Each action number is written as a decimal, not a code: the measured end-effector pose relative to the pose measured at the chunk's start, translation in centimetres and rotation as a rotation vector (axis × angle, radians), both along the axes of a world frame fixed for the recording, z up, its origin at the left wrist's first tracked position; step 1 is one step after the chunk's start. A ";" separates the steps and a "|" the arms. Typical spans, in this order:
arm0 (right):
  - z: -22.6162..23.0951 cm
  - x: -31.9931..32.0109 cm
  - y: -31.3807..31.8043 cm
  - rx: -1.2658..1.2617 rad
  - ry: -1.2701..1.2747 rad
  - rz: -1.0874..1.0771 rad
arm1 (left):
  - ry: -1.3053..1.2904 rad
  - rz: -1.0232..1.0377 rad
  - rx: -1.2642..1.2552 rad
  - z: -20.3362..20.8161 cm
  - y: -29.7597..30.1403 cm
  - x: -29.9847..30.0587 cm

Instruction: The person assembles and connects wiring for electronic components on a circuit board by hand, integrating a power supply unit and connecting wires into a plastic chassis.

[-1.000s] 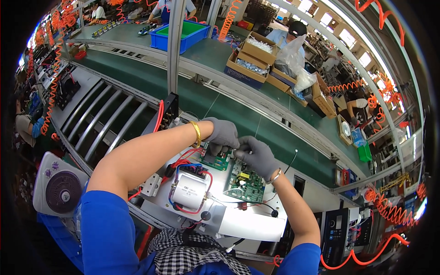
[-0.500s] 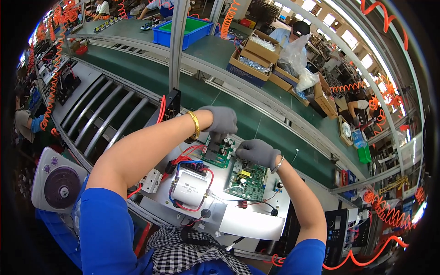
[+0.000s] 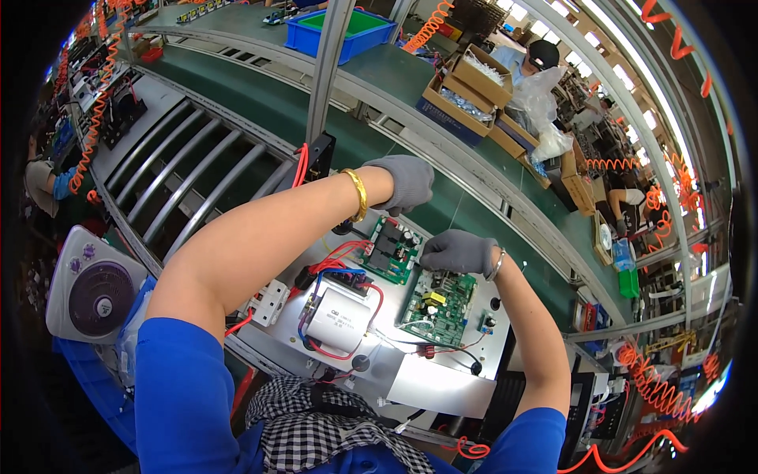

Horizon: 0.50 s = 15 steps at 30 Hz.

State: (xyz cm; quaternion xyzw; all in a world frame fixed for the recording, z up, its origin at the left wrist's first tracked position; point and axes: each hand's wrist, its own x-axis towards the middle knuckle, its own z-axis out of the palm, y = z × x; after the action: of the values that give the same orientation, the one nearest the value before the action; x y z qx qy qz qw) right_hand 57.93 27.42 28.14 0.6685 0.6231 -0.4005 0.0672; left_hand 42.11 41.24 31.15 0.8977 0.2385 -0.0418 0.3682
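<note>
My left hand (image 3: 405,186), in a grey glove, is above the far edge of a small green circuit board (image 3: 392,250) with black relays. Its fingers are curled inward, and whatever they may hold is hidden. My right hand (image 3: 462,253), also gloved, is closed at the far edge of a larger green circuit board (image 3: 436,308); I cannot make out anything in its fingers. Both boards sit on a shiny metal plate (image 3: 379,296). Nearer to me on that plate are a white cylindrical capacitor (image 3: 339,320) and red and blue wires.
Metal rollers (image 3: 185,186) lie to the left, beside a white fan (image 3: 101,296). An upright metal post (image 3: 327,79) stands beyond my left arm. On the far shelf are a blue bin (image 3: 347,49) and cardboard boxes (image 3: 458,110). Orange coiled hoses (image 3: 667,395) hang at right.
My left hand has lifted away from the small board, uncovering more of it. My right hand stays near the larger board's far edge. The whole view has shifted slightly.
</note>
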 end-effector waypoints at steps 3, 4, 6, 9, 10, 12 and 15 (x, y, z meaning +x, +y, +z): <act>0.5 -0.4 0.2 -0.029 0.008 -0.033 | 0.011 -0.044 0.109 -0.3 0.2 0.4; 0.5 -0.4 0.1 -0.030 0.026 -0.060 | 0.014 -0.051 0.161 -0.4 0.2 0.5; 0.1 -0.4 0.0 0.004 0.049 -0.076 | 0.010 -0.095 0.258 -1.4 0.7 0.7; -0.3 -0.2 -0.3 0.045 0.070 -0.113 | 0.040 -0.123 0.272 -1.4 0.8 1.1; -0.4 -0.1 -0.4 0.054 0.071 -0.127 | 0.077 -0.100 0.192 -1.2 0.7 1.2; -0.5 -0.3 -0.4 0.067 0.058 -0.127 | 0.055 -0.134 0.262 -1.2 0.6 0.9; -0.7 -0.4 -0.4 0.081 0.055 -0.126 | 0.037 -0.177 0.340 -1.6 0.7 0.9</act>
State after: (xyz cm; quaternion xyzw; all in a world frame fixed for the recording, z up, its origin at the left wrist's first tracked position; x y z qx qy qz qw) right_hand 57.57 27.00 27.47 0.6974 0.5971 -0.3964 -0.0024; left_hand 43.01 41.89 29.58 0.9635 0.1688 -0.0498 0.2018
